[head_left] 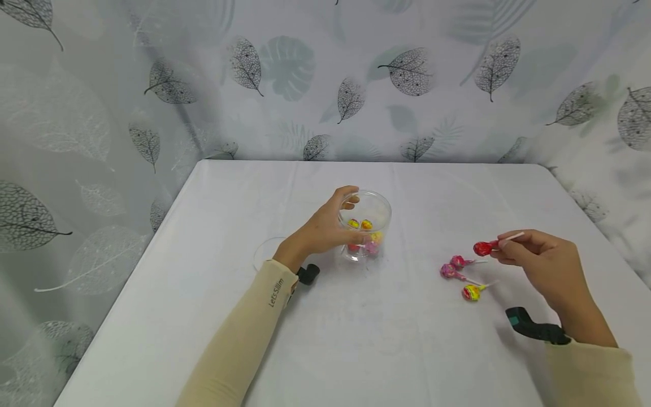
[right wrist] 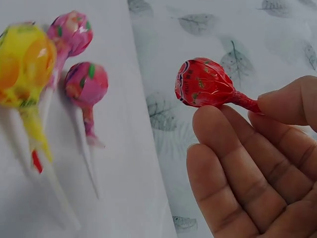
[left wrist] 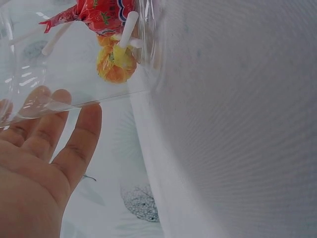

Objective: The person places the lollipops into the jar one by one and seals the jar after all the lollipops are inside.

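Note:
My left hand (head_left: 324, 227) grips the side of a clear plastic jar (head_left: 382, 219) that stands upright with its top uncovered. Several wrapped lollipops (head_left: 373, 247) in yellow, red and pink lie inside it; the left wrist view shows a red lollipop (left wrist: 105, 16) and a yellow one (left wrist: 117, 64) through the wall. Off to the right, my right hand (head_left: 546, 261) pinches a red lollipop (head_left: 482, 249) by its stick, just above the tabletop. Near that hand lie two pink lollipops (head_left: 448, 271) and a yellow lollipop (head_left: 471, 292), close together.
A thin clear round lid (head_left: 261, 249) lies flat behind my left wrist, partly hidden by it. White cloth covers the table (head_left: 386, 339), and leaf-patterned curtains (head_left: 325, 73) hang along its back and sides.

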Tool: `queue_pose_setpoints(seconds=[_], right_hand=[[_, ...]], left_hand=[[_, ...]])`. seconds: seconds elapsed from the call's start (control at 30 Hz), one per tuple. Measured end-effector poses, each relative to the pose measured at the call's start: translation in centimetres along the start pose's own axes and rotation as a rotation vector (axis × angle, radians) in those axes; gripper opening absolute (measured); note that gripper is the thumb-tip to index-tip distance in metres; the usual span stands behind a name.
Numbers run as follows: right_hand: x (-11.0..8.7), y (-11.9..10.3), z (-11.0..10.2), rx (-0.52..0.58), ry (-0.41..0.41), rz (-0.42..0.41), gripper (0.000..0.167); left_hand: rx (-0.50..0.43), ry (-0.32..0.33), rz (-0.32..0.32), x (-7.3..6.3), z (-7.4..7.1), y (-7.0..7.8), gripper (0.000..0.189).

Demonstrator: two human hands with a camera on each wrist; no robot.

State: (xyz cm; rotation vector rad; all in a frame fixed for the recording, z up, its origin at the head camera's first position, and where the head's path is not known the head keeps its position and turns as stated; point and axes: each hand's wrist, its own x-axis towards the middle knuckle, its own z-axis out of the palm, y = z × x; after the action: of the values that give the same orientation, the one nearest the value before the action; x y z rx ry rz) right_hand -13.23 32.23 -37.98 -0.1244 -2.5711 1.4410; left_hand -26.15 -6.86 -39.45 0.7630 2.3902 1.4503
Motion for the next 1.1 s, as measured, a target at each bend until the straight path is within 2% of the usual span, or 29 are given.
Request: queue_pose_setpoints(seconds=[0.2,0.4,0.63,0.73,1.1], right_hand=[[0.3,-0.7,0.6,0.165,0.036,-0.038,0.023],[0.6,-1.1,1.2,0.360,0.031,-0.099,0.012],[1.0,-1.7,1.8,0.331,0.053,-0.135,0.011],[1.1,-2.0,1.9,0.367,0.067,-0.134,0.011],[1.3,-3.4,2.8,0.368,0.090,-0.177,0.010]], left_hand=[[-0.005,-0.001,0.001,0.0,0.0,-0.1,0.099],[-0.005,0.000,0.002,0.0,-0.1,-0.1,0.099],[-0.002,-0.001,0.013,0.1,-0.1,-0.3,0.100],[-0.007,-0.002,0.021,0.1,-0.1,-0.3,0.100],[-0.011,-0.018,0.016,0.2,-0.1,-0.3,0.103]])
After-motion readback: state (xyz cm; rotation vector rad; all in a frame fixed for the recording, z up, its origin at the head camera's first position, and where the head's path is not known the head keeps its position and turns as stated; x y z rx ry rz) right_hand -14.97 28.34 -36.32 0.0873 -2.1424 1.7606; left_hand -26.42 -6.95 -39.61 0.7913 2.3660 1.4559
